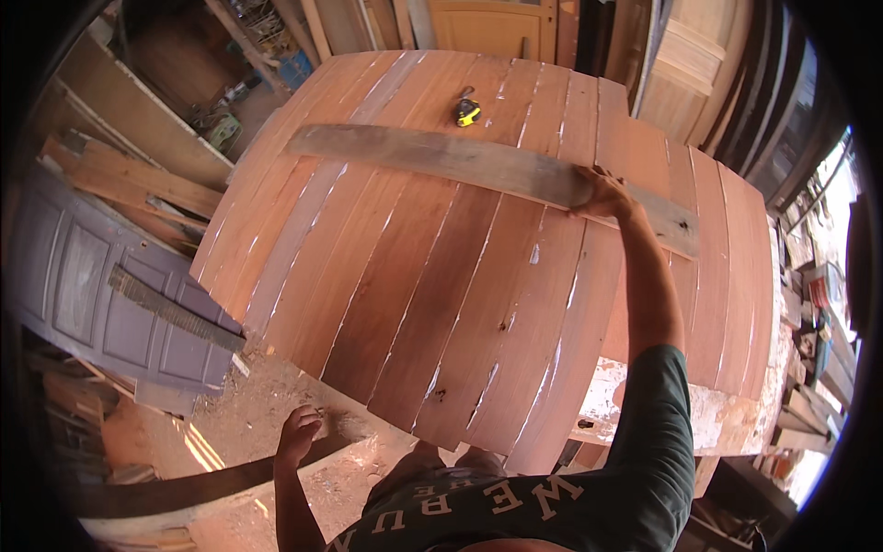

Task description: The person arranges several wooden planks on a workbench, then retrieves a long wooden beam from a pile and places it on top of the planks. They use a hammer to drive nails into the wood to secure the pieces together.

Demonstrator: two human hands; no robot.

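A wide panel of reddish-brown boards (432,276), with white glue lines along its joints, lies flat in front of me. Across its far half rests a long greyish wooden plank (441,158), slanting down toward the right. My right hand (605,193) is closed over this plank right of its middle, with the fingers on its far edge and the thumb at the near one. My left hand (299,432) hangs beside the panel's near left edge, its fingers curled; whether something small is in them is hidden. A yellow and black tape measure (467,110) sits on the panel beyond the plank.
Under the panel's right side shows a worktable with a worn white top (681,405). A grey panelled door (101,267) leans at the left with a dark strip of wood (170,308) on it. Wooden doors and planks stand at the back. Offcuts (809,405) are piled at the right.
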